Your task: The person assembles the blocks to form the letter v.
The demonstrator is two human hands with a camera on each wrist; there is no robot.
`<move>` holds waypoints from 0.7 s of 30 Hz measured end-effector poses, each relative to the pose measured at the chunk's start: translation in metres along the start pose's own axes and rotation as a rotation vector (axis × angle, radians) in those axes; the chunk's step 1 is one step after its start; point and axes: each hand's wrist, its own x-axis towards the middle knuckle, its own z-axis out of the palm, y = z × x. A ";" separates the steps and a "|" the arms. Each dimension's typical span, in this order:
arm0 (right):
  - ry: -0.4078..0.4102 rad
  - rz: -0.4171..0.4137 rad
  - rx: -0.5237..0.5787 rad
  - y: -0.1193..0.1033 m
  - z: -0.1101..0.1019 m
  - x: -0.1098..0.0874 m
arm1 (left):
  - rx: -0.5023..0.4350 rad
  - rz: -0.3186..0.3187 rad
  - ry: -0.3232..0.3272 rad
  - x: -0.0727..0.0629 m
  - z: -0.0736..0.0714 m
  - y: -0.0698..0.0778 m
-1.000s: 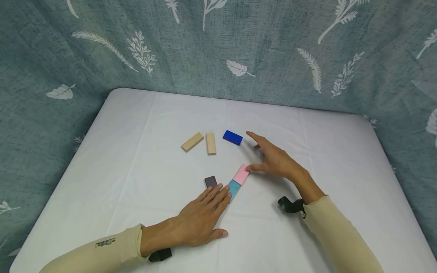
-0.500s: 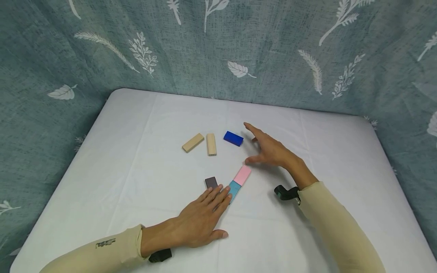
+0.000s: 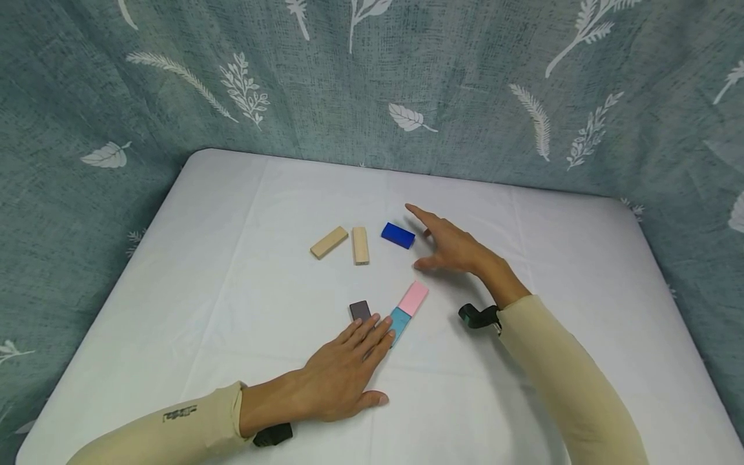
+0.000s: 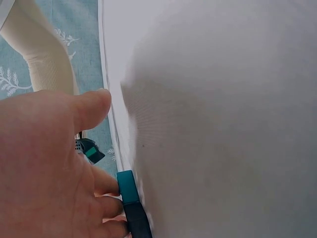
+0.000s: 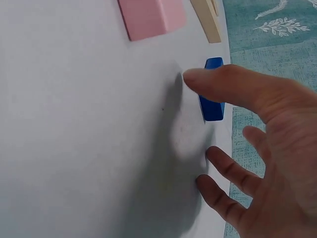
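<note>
My left hand [image 3: 343, 374] lies with fingers straight, fingertips touching a light blue block [image 3: 400, 320] and a dark grey block [image 3: 360, 310] and partly covering both. In the left wrist view the fingertips meet a teal block [image 4: 128, 186] and a dark block [image 4: 138, 221]. A pink block [image 3: 413, 298] lies end to end with the light blue one. My right hand [image 3: 456, 248] holds nothing; its thumb and fingers are spread just right of a dark blue block [image 3: 398, 236]. In the right wrist view a gap separates the thumb from the pink block [image 5: 151, 17].
Two plain wooden blocks [image 3: 329, 243] lie left of the dark blue one. White cloth covers the table [image 3: 261, 290]. A patterned blue-green curtain [image 3: 325, 97] hangs behind it. A dark wrist device [image 3: 479, 316] sits beneath the right wrist.
My right hand has moved away from the pink block, up and left toward the dark blue block, its thumb leaving the pink one. My left hand and the blocks stay put.
</note>
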 end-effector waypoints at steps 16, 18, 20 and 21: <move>-0.101 -0.031 -0.002 -0.007 -0.004 0.021 | 0.012 0.000 0.009 -0.001 -0.001 0.000; -0.110 -0.037 0.001 -0.008 -0.004 0.023 | 0.012 0.000 0.011 -0.001 -0.001 0.000; -0.114 -0.039 -0.002 -0.009 -0.004 0.025 | 0.010 0.001 0.012 -0.001 -0.001 0.000; -0.118 -0.040 -0.003 -0.010 -0.004 0.026 | 0.010 0.001 0.012 -0.001 0.000 0.000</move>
